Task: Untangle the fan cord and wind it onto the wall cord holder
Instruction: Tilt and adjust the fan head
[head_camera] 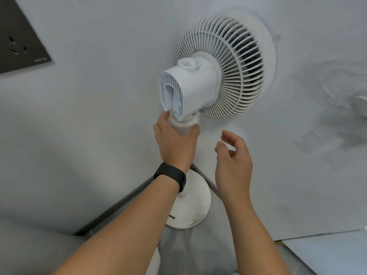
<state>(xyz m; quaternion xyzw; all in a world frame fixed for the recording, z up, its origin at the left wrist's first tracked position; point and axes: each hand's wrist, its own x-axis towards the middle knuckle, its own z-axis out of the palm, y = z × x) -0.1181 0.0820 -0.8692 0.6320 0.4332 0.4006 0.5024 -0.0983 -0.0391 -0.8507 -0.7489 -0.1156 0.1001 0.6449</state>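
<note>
A white pedestal fan stood in a corner of grey walls, seen from above, its ribbed rear grille facing the right-hand wall and its motor housing pointing back toward the camera. A person's left hand, w/ a black wristband just below it, gripped the fan's neck directly under the motor housing, thumb on one side and fingers curled round the other. The right hand hovered just right of the neck, not touching the fan, fingers loosely curved and spread apart, holding nothing. Below both hands, the fan's round base sat on the floor in the corner, scuffed and marked. A round knob topped the motor housing. A dark wall socket plate was mounted well to the left of the fan, near head height. No cord showed in this view; where it lay, and where the wall cord holder was, couldn't be told. A pale object at the far right edge, beyond the grille, was too blurred to identify.
</note>
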